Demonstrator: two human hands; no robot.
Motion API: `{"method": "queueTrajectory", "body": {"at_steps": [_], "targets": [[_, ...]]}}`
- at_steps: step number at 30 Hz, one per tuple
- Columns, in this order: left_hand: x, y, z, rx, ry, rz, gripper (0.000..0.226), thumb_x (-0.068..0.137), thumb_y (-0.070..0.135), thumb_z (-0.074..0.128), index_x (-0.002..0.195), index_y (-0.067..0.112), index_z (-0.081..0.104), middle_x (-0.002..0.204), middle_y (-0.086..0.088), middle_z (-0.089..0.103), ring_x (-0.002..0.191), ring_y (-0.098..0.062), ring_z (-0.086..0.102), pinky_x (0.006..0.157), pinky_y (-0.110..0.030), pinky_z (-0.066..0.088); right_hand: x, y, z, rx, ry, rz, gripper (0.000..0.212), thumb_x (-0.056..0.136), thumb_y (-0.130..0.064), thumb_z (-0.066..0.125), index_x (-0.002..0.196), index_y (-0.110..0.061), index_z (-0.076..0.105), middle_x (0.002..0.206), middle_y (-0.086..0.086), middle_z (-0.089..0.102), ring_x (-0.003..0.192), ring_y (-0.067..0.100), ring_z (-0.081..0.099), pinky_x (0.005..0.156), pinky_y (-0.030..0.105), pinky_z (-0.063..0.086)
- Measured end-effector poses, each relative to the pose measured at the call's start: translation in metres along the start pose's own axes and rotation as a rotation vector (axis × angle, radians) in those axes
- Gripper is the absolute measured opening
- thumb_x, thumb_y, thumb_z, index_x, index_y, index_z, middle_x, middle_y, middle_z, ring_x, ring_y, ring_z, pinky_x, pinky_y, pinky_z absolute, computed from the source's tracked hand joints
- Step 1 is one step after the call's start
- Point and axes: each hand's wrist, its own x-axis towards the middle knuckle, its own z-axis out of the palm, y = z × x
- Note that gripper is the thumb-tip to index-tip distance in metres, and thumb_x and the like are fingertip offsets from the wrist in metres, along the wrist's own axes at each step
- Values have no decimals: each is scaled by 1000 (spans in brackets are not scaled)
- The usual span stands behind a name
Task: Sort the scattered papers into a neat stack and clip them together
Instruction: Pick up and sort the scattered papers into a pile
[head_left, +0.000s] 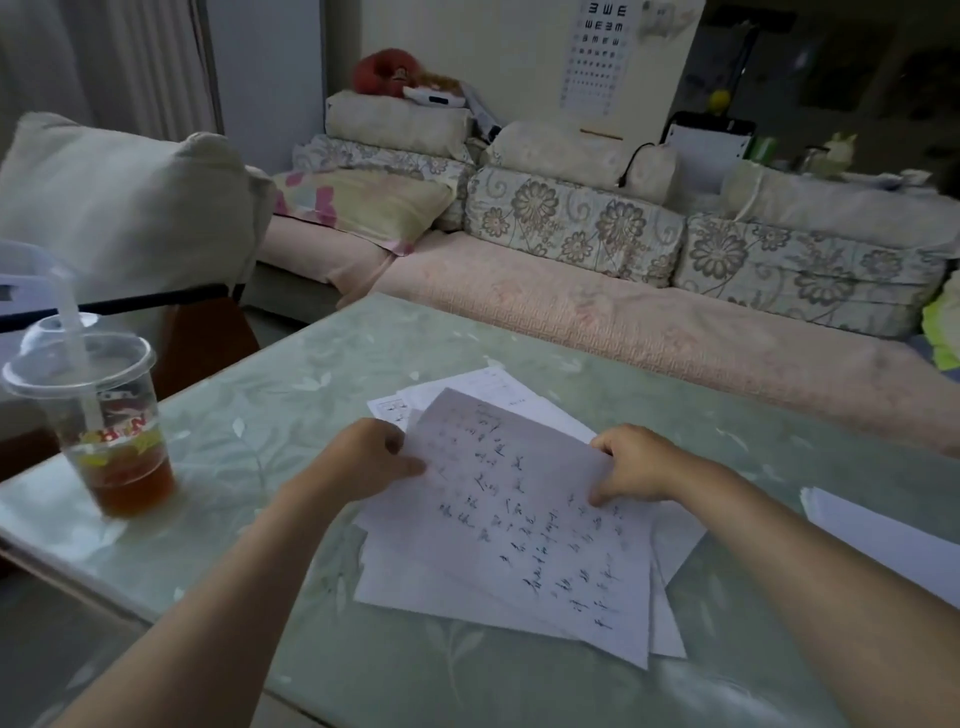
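Pinching handwritten sheet (530, 519) at opposite long edges, left hand (363, 460) and right hand (639, 465) equally near; lying skewed atop loose papers (415, 582) on table (363, 353), long axis far-left to near-right.

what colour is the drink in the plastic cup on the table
Amber brown, like tea, in the clear lidded cup; the head view shows it at the left.

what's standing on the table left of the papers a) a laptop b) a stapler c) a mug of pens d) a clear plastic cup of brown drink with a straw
d: a clear plastic cup with a straw and brown drink stands on the table, left of the papers.
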Motion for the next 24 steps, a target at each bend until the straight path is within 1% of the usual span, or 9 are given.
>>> {"method": "queueTrajectory", "body": {"at_steps": [2,4,7,10,13,15,17,20,24], "targets": [[-5,10,4,-31,-37,98,34,82,26,75,64,18,48,65,5,48,59,-13,44,57,-25,36,-7,-4,-2,-53,3,1,48,64,-40,88,103,-26,63,101,-10,63,93,13,61,84,33,51],[-10,20,8,-58,-63,184,12,84,17,72,78,22,63,77,8,63,71,-10,58,67,-26,48,-11,-13,-2,141,-7,-33,54,72,-35,86,118,-29,59,107,-10,59,93,10,60,84,28,50],[-13,31,15,-126,-87,242,23,83,5,66,95,25,68,92,8,70,87,-14,66,80,-34,56,-13,-22,3,311,-50,-61,41,80,-22,79,117,-23,64,109,-6,69,94,12,69,88,37,58],[-7,36,25,-119,-101,285,41,83,1,60,106,34,62,97,15,67,91,-11,64,80,-31,56,-12,-18,7,186,-33,0,28,81,-17,73,109,-18,67,104,0,70,91,19,69,84,39,59],[6,36,34,-78,3,258,44,92,4,50,126,30,54,112,12,62,94,-13,59,78,-26,51,-5,-1,3,16,55,86,17,77,-12,68,94,-10,68,94,4,67,87,23,65,72,31,53],[18,36,35,-11,79,229,44,94,4,46,133,24,50,124,6,59,107,-17,54,87,-28,47,2,14,-1,-9,126,175,13,80,-9,62,93,-11,63,93,3,61,87,23,61,71,27,48],[32,36,36,69,116,212,44,94,10,49,137,22,49,132,2,56,120,-21,49,98,-33,43,12,27,-3,25,185,244,16,83,-9,56,98,-11,62,99,4,63,89,24,60,79,30,52],[47,39,44,221,58,173,46,97,29,50,142,22,43,141,-2,48,130,-25,39,104,-39,37,26,34,-4,55,276,303,22,85,-8,49,106,-10,56,110,8,61,95,27,58,82,33,52],[61,46,59,403,34,127,48,100,40,35,141,16,41,142,-9,46,130,-31,37,104,-44,34,45,30,8,137,230,348,49,87,-15,52,136,-12,49,136,9,53,124,31,50,97,33,46]]}}
